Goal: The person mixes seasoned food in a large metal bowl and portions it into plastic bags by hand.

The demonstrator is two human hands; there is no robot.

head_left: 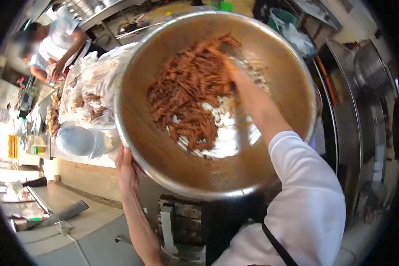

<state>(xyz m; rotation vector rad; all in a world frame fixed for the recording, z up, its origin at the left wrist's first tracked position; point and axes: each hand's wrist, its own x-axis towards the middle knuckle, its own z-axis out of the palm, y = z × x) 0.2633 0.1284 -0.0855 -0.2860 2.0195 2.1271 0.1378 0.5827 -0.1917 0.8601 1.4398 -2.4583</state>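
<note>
A large, wide metal bowl [279, 40] fills the middle of the head view, its inner wall smeared orange-brown. Inside lies a heap of reddish-brown, sauce-coated strips [190, 80], perhaps meat; I cannot tell for sure. Bare shiny metal shows at the bottom beside them. My left hand [127, 167] grips the rim at the lower left, thumb upward, the other fingers mostly hidden. My right hand [224, 64] reaches into the bowl at the heap's upper right edge. Its fingers are blurred and partly sunk in the strips, so their closure is hidden.
Left of the bowl, a table [84, 158] carries clear plastic bags of food [91, 86] and a pale bluish wrapped bundle [80, 142]. Another person [60, 42] works at the upper left. A green bin [283, 18] with a plastic bag stands behind; metal equipment [350, 111] lines the right.
</note>
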